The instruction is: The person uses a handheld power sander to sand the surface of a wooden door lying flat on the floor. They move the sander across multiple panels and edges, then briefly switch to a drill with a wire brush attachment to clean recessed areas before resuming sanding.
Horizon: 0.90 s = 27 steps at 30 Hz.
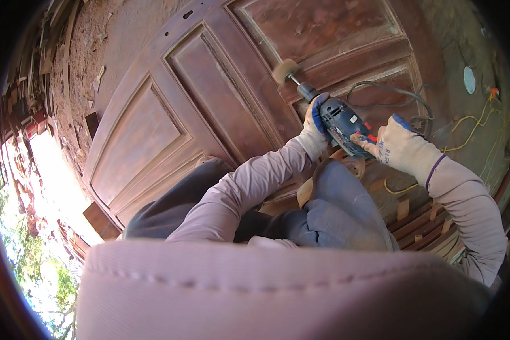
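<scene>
Wrapping your left hand [313, 128] round the front of the drill [342, 122] likely steadies its brush [285, 72] over the door [224, 93]; your right hand [403, 147] touches the rear, perhaps for control, though whether it grips there I cannot tell.

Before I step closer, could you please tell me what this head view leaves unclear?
Drill, head view: its rear is partly covered by the right grip.
Door, head view: far end cut off by the upper edge.
Buffing wheel, head view: surface blurred.
</scene>
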{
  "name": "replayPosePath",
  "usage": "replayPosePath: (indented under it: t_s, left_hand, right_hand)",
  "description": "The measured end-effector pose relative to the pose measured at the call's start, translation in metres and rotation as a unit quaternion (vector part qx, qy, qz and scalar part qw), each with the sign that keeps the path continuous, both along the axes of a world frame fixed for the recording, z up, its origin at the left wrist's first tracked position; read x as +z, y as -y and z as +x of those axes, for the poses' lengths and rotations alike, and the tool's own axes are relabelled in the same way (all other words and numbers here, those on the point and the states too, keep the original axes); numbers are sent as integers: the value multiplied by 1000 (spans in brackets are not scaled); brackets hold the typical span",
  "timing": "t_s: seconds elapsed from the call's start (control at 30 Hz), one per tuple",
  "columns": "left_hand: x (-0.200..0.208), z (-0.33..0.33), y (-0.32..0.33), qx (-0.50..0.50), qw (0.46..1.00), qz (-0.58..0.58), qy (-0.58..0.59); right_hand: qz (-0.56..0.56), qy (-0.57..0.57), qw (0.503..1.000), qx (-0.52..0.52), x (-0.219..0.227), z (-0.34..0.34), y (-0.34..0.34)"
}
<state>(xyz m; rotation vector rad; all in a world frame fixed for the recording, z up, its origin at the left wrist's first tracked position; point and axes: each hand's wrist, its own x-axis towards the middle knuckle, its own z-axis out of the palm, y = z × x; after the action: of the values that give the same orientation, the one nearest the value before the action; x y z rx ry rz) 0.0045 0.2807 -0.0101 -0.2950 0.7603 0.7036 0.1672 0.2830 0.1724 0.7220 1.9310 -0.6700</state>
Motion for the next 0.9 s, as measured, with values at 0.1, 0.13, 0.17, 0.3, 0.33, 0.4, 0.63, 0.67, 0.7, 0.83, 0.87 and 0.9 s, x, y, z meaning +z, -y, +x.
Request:
replayPosePath:
  t_s: [0.1,0.13,0.17,0.3,0.33,0.4,0.63,0.67,0.7,0.83,0.87,0.9]
  left_hand:
    - [7,30,-9,-1,999,-33,41]
    - [5,46,-9,-8,998,-40,44]
    - [6,65,-9,-20,999,-32,35]
    - [-7,141,-23,-42,999,25,0]
    - [-10,155,-35,-54,996,60,37]
    - [-12,172,-44,-87,994,62,-4]
    - [-16,57,3,-44,998,-29,-32]
    - [-14,41,1,-34,996,16,-78]
    - [-12,36,-2,-27,991,61,-118]
    - [-22,63,-7,-53,991,9,-122]
    - [-20,87,-7,-61,991,29,-118]
    - [-18,112,-9,-70,990,48,-113]
  right_hand:
    - [26,-23,999,6,4,32,1]
    - [34,-32,998,31,9,43,1]
    - [60,-30,997,29,14,53,5]
    - [166,-41,984,40,22,99,16]
    - [196,-44,979,43,26,105,15]
    - [88,141,986,-6,24,106,11]
    - [33,-37,999,-23,-7,57,34]
    - [48,-80,995,-20,-19,51,34]
    - [62,-116,991,-18,-25,50,33]
    - [54,-106,992,-38,-15,79,21]
    - [53,-70,995,-41,-2,92,24]
    - [51,-35,997,-45,5,107,28]
